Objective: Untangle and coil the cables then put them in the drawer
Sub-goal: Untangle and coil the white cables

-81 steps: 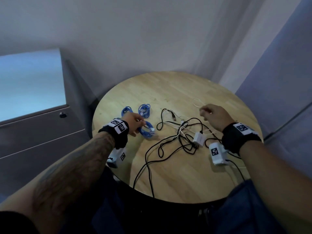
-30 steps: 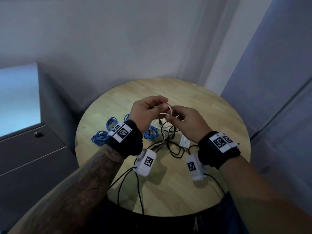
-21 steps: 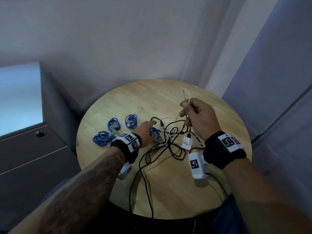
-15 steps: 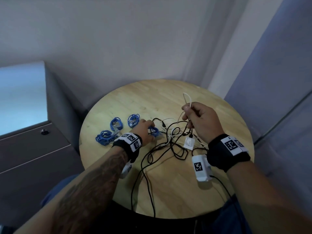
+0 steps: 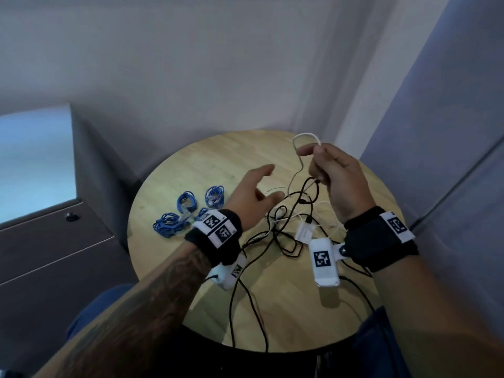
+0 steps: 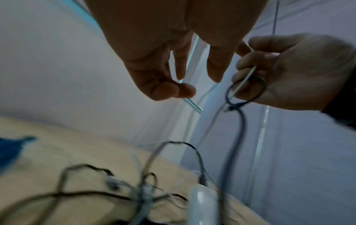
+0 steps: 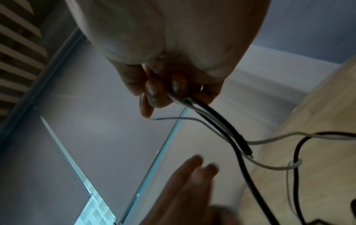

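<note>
Blue coiled cable bundles point(image 5: 188, 211); black cable point(image 5: 245, 279) tangled with white cable point(image 5: 305, 137); light wooden round desk point(image 5: 286, 309); grey drawer cabinet point(image 5: 54, 255).

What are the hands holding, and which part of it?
The right hand grips a white cable and a black cable together near their looped ends, above the tangle. The left hand holds nothing.

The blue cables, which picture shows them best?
The head view: four blue cables lie bundled on the table, just past the left wrist. The left wrist view catches only a blurry blue patch at its left edge. The right wrist view shows none.
</note>
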